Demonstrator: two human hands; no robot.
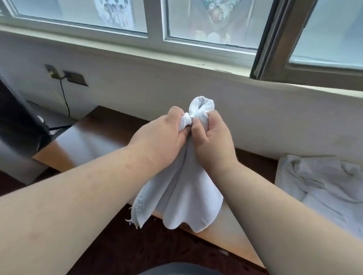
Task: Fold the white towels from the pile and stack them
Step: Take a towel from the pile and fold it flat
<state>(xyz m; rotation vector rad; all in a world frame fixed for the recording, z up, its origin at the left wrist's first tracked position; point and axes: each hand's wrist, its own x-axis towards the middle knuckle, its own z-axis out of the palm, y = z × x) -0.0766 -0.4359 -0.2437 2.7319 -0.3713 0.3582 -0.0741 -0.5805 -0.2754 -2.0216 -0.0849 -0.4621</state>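
Note:
A white towel (182, 194) hangs in the air in front of me, bunched at its top edge. My left hand (163, 140) and my right hand (213, 139) sit side by side and both grip that bunched top, with a tuft of cloth sticking up above the fingers. The rest of the towel drapes down in loose folds over the front edge of the wooden table (98, 135). A crumpled pile of white towels (328, 188) lies at the right, apart from my hands.
A white wall and a window sill (182, 57) run behind the table. Wall sockets (72, 77) with a black cable are at the left, above a dark object (9, 110). Dark red floor (145, 254) lies below the table edge.

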